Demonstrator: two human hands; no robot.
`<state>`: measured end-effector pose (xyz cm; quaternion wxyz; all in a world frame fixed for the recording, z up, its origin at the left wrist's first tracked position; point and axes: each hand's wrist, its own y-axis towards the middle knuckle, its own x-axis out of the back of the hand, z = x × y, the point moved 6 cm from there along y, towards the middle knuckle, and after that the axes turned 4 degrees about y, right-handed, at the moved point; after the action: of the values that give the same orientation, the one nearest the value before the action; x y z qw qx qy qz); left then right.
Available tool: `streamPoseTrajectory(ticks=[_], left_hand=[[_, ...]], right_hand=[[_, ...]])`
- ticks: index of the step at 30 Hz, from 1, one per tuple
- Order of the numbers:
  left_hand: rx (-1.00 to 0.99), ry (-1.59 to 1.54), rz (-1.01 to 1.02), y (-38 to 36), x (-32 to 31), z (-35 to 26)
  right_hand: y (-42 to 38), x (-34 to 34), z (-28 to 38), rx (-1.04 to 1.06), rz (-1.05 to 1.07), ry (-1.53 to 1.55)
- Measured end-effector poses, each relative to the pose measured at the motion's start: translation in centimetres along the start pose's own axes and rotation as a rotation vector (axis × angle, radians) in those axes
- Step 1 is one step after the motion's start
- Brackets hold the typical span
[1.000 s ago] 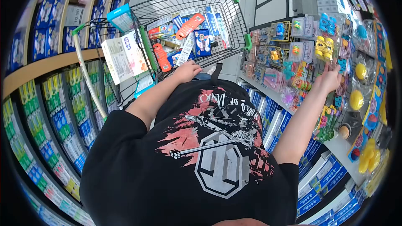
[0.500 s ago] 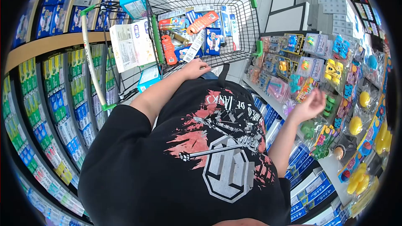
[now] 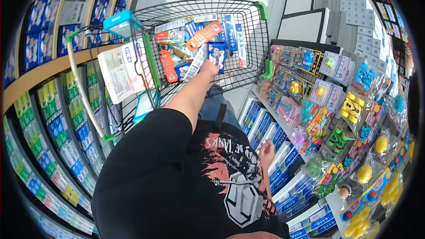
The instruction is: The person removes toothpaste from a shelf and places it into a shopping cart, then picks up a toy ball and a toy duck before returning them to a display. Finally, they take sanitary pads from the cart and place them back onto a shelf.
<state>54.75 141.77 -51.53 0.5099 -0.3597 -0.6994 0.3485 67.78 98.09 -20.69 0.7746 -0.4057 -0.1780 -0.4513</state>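
My left hand (image 3: 211, 67) reaches over the near side of a shopping cart (image 3: 265, 40), at the lower edge of a dark blue pack (image 3: 216, 54) and a white barcoded packet (image 3: 195, 68). Its fingertips are hidden, so a grip cannot be made out. Around it in the cart lie an orange-red packaged item (image 3: 204, 35), a second red one (image 3: 168, 65) and several blue-and-white boxes. My right hand (image 3: 266, 151) hangs beside my shirt, near shelves of blue boxes (image 3: 287, 156). Its fingers are loosely bent, with nothing visible in them.
A white carton (image 3: 117, 68) and a teal box (image 3: 123, 23) sit at the cart's handle end. Toothbrush-style packs line the left shelf (image 3: 57, 119). Hanging toys, including a yellow one (image 3: 353, 106), fill the right rack. Stacked grey-white boxes (image 3: 361, 22) stand behind it.
My left hand has moved from the cart's near rim in over the goods. My right hand has drawn back from the hanging toys towards my body. The cart appears lower and further left.
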Motion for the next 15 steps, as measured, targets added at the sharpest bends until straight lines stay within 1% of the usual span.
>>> streamPoseTrajectory(ticks=[1,2,3,6,7,9,10,12,15], left_hand=[[0.034,-0.015,-0.008,0.3,-0.1,-0.3],[0.068,-0.026,-0.017,0.4,-0.2,-0.4],[0.104,-0.052,-0.040,0.8,-0.3,-0.4],[0.193,-0.132,-0.105,3.1,-1.3,0.7],[0.170,-0.117,-0.041,4.7,-2.2,1.2],[0.149,-0.208,-0.042,7.1,-4.1,2.1],[0.205,-0.248,-0.080,6.7,-4.1,2.0],[0.313,-0.326,-0.157,5.1,-3.1,0.4],[0.303,-0.429,-0.163,2.2,-1.1,-2.0]], right_hand=[[-0.8,0.4,-1.1,-0.038,0.011,-0.036],[-1.6,0.7,-2.5,-0.097,-0.004,-0.002],[-2.4,1.1,-3.6,-0.099,-0.034,-0.047],[-4.8,1.5,-5.3,-0.218,-0.053,-0.101],[-5.5,1.6,-5.7,-0.218,-0.046,-0.134],[-6.3,1.8,-6.4,-0.207,-0.031,-0.201],[-7.0,2.1,-10.7,-0.188,-0.007,-0.263],[-8.1,2.0,-14.4,-0.126,0.050,-0.361],[-8.5,1.6,-17.4,-0.050,0.102,-0.399]])
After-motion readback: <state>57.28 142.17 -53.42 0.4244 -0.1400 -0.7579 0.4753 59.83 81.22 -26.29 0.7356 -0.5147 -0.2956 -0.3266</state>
